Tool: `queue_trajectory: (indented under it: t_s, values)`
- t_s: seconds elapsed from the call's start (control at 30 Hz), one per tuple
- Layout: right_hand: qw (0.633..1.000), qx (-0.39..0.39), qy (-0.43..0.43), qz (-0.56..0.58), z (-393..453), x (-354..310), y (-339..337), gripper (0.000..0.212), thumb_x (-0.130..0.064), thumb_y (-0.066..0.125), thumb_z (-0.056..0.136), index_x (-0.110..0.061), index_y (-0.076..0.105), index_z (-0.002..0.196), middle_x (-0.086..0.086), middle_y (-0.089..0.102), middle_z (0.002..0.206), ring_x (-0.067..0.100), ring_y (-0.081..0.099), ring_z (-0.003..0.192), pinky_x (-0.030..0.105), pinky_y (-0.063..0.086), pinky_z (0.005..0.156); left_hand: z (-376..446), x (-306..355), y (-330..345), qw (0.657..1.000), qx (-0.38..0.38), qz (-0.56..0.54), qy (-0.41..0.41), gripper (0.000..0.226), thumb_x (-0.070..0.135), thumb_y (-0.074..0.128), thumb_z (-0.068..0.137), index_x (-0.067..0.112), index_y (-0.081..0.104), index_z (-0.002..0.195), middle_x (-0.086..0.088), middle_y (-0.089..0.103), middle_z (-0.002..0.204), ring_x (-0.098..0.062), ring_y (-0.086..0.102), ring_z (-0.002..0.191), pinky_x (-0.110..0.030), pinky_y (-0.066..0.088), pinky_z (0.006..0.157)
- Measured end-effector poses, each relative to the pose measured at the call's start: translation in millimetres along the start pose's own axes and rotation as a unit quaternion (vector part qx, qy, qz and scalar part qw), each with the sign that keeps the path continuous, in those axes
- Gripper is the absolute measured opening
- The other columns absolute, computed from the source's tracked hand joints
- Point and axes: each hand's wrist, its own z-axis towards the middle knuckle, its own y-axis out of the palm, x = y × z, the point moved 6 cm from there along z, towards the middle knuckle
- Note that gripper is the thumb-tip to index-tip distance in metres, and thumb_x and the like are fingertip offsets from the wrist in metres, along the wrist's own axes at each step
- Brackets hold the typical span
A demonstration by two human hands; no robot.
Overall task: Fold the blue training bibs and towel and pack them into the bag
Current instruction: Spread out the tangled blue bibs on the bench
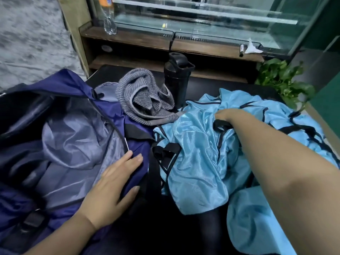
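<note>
- My right hand (225, 115) was reaching into the heap of blue bibs (198, 153); its fingers were hidden in the cloth, so I could not tell whether they gripped. My left hand (112, 183) lay flat, fingers straight, on the rim of the open bag (70, 137).
- From the head view, the bibs lay crumpled just right of the bag, and the grey towel (145, 100) lay bunched behind them, touching the bag.
- I judged folding had not begun; next I needed to lift one bib clear and spread it flat.

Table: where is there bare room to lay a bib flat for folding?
Little room. The main bare patch of dark table lies at the near edge, between the navy bag and the blue bibs. Behind, the grey towel and black shaker bottle crowd the surface.
</note>
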Motion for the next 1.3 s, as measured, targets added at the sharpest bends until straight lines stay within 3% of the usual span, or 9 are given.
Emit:
queue_trajectory:
  t_s: [0.2, 0.37, 0.57, 0.83, 0.97, 1.03, 1.1, 1.2, 1.3]
  values:
    - [0.998, 0.047, -0.026, 0.014, 13.6, 39.5, 16.0, 0.114, -0.102, 0.015, 0.032, -0.043, 0.050, 0.123, 0.001, 0.050, 0.141, 0.035, 0.045, 0.128, 0.063, 0.030, 0.104, -0.2, 1.8, -0.2, 1.000, -0.001, 0.011, 0.003, 0.058, 0.047, 0.037, 0.093, 0.028, 0.029, 0.147, 0.034, 0.012, 0.151, -0.006, 0.014, 0.145, -0.015, 0.010, 0.114]
    - [0.996, 0.070, 0.043, 0.038, -39.4, 68.3, 30.6, 0.128, -0.103, 0.003, 0.028, -0.048, 0.030, 0.141, -0.006, 0.023, 0.158, 0.033, 0.022, 0.144, 0.064, 0.016, 0.111, 0.7, 0.8, 1.2, 1.000, -0.004, 0.010, 0.009, 0.062, 0.058, 0.023, 0.096, 0.025, 0.031, 0.147, 0.033, 0.012, 0.151, -0.006, 0.014, 0.146, -0.016, 0.011, 0.114]
    - [0.982, 0.148, 0.004, 0.119, -99.3, 61.4, 33.9, 0.083, -0.076, 0.020, 0.066, -0.046, 0.034, 0.142, -0.003, 0.029, 0.156, 0.032, 0.024, 0.143, 0.064, 0.016, 0.111, 2.0, -3.2, 5.9, 1.000, -0.018, 0.007, 0.006, 0.061, 0.058, 0.023, 0.095, 0.027, 0.028, 0.148, 0.014, 0.030, 0.150, -0.009, 0.016, 0.145, -0.021, 0.015, 0.115]
    - [0.835, 0.301, -0.176, 0.427, -240.0, -15.8, -3.0, 0.038, -0.048, 0.042, 0.098, -0.020, 0.061, 0.116, -0.004, 0.060, 0.124, 0.015, 0.052, 0.119, 0.026, 0.036, 0.093, 2.4, -6.3, 8.1, 1.000, -0.016, -0.009, 0.007, 0.062, 0.060, 0.024, 0.095, 0.026, 0.029, 0.147, 0.015, 0.031, 0.149, -0.008, 0.017, 0.145, -0.027, 0.019, 0.112]
    - [0.929, 0.198, -0.243, 0.199, -265.5, -65.3, 27.7, 0.057, -0.058, 0.061, 0.083, -0.028, 0.051, 0.130, -0.008, 0.046, 0.140, 0.014, 0.038, 0.132, 0.039, 0.023, 0.114, 2.2, -7.5, 8.8, 1.000, -0.021, -0.016, -0.001, 0.064, 0.062, 0.024, 0.094, 0.027, 0.029, 0.148, 0.013, 0.031, 0.152, -0.006, 0.015, 0.145, -0.026, 0.017, 0.114]
    - [0.955, 0.203, -0.204, 0.074, -270.4, -77.2, 42.6, 0.026, -0.049, 0.057, 0.090, -0.024, 0.056, 0.094, -0.004, 0.056, 0.109, 0.019, 0.049, 0.118, 0.053, 0.015, 0.115, 1.8, -7.2, 8.3, 1.000, -0.020, -0.018, -0.006, 0.063, 0.058, 0.031, 0.092, 0.028, 0.028, 0.148, 0.012, 0.031, 0.152, -0.004, 0.012, 0.145, -0.025, 0.016, 0.114]
    - [0.950, 0.256, -0.169, 0.064, -276.6, -74.5, 42.5, 0.026, -0.036, 0.048, 0.097, -0.018, 0.047, 0.078, 0.002, 0.058, 0.090, 0.025, 0.056, 0.100, 0.046, 0.029, 0.106, 0.9, -7.5, 6.9, 0.999, -0.019, -0.025, -0.022, 0.064, 0.057, 0.033, 0.089, 0.032, 0.025, 0.148, 0.012, 0.029, 0.154, 0.000, 0.009, 0.145, -0.024, 0.015, 0.114]
    - [0.889, 0.376, -0.122, 0.230, -298.5, -38.4, 11.0, 0.010, -0.019, 0.041, 0.099, -0.015, 0.050, 0.097, 0.005, 0.056, 0.083, 0.027, 0.051, 0.078, 0.035, 0.035, 0.067, 2.6, -4.0, 5.4, 0.999, -0.025, 0.012, -0.040, 0.068, 0.069, 0.023, 0.087, 0.034, 0.028, 0.146, 0.015, 0.028, 0.152, 0.005, 0.003, 0.144, -0.028, 0.007, 0.116]
    - [0.796, 0.389, -0.070, 0.458, -314.9, 9.8, -16.4, 0.013, -0.011, 0.034, 0.098, -0.014, 0.045, 0.091, 0.000, 0.047, 0.072, 0.017, 0.044, 0.060, 0.031, 0.034, 0.053, 15.9, 20.1, -3.7, 0.998, 0.001, 0.056, -0.023, 0.073, 0.074, 0.026, 0.082, 0.029, 0.047, 0.135, 0.014, 0.042, 0.146, 0.003, 0.012, 0.140, -0.033, 0.004, 0.113]
